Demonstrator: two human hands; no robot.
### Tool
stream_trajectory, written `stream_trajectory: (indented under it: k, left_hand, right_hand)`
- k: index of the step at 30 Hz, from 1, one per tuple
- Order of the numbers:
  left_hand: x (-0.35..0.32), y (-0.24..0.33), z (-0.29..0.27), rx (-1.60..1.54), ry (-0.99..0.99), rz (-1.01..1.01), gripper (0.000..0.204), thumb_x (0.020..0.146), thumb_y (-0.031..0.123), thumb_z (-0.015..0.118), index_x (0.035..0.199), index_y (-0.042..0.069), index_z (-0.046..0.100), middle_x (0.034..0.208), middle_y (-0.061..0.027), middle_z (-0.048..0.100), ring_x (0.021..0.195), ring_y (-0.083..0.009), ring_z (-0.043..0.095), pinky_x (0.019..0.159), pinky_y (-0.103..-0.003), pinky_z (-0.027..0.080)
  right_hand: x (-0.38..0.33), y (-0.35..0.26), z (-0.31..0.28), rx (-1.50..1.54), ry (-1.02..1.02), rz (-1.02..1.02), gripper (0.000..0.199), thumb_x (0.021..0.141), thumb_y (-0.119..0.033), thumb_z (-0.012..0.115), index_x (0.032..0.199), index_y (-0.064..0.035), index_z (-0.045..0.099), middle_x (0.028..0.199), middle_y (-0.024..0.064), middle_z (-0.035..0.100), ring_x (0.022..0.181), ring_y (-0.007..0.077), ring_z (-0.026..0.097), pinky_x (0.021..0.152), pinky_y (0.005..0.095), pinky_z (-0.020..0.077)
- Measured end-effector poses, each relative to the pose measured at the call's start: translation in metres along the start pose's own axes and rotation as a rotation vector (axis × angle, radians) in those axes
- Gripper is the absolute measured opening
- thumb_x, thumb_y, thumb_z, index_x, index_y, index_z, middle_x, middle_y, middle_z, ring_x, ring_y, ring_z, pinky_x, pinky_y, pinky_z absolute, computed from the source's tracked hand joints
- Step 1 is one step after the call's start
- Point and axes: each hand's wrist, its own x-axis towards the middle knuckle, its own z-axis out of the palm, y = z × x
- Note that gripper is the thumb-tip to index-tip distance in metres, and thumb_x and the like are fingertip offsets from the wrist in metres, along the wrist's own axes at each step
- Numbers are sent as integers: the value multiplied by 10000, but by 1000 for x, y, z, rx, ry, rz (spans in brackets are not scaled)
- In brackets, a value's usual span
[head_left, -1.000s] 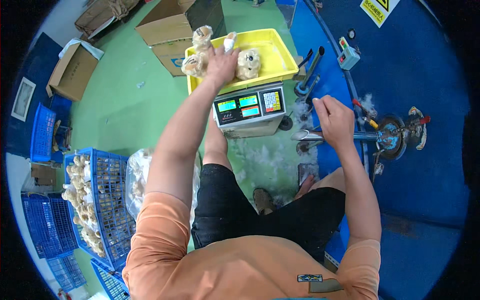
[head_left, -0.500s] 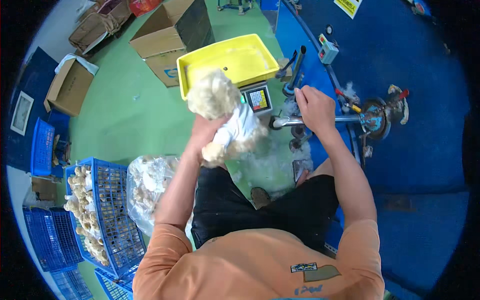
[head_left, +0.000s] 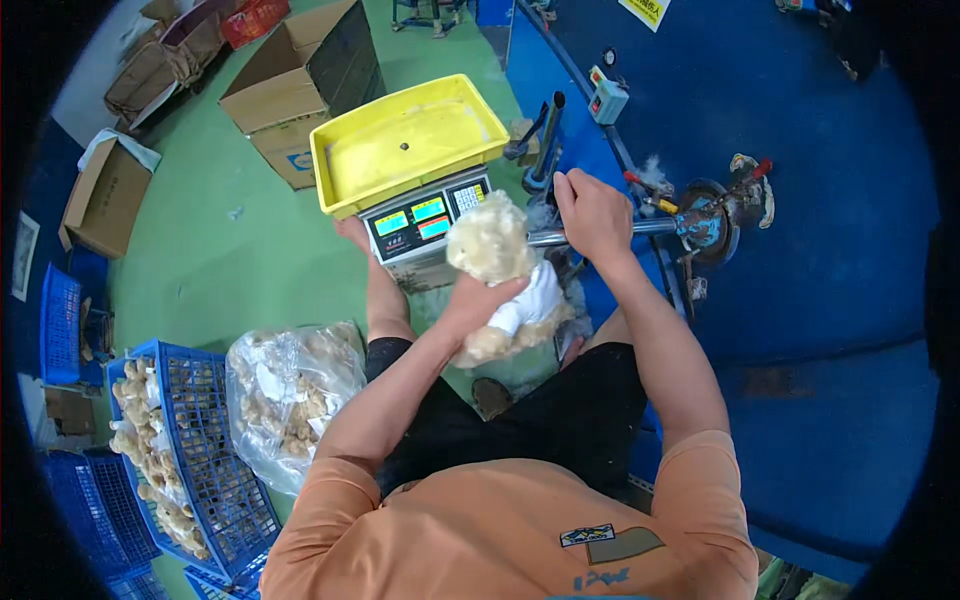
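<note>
A person seen from above wears an orange short-sleeved T-shirt [head_left: 500,530] with a small grey and black printed emblem [head_left: 610,542] on its front and some blue lettering just below. Black shorts [head_left: 560,420] cover the thighs. Both forearms are bare, with no gloves, watch or rings visible. One dark shoe [head_left: 490,397] shows between the legs.

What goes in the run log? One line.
left hand: holds cream plush toy | right hand: grips metal pipe | yellow tray: empty
</note>
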Motion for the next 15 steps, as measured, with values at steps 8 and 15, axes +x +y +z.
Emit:
stream_trajectory:
  k: [8, 15]
  left_hand:
    - [51, -15, 44, 20, -58, 236, 705, 829, 228, 805, 1429, 32, 490, 1355, -155, 600, 1203, -256, 609, 1016, -351, 488]
    - [49, -17, 33, 160, -43, 292, 751, 782, 173, 832, 1422, 27, 466, 1322, -149, 622, 1179, -258, 632, 989, -342, 498]
  right_hand:
    - [2, -6, -1, 513, 114, -196, 257, 982, -308, 559, 957, -87, 688, 809, 93, 716, 653, 327, 635, 618, 401, 489]
    - [-3, -10, -2, 347, -109, -177, 266, 989, -308, 550, 1066, -102, 699, 902, 61, 735, 698, 267, 650, 661, 344, 492]
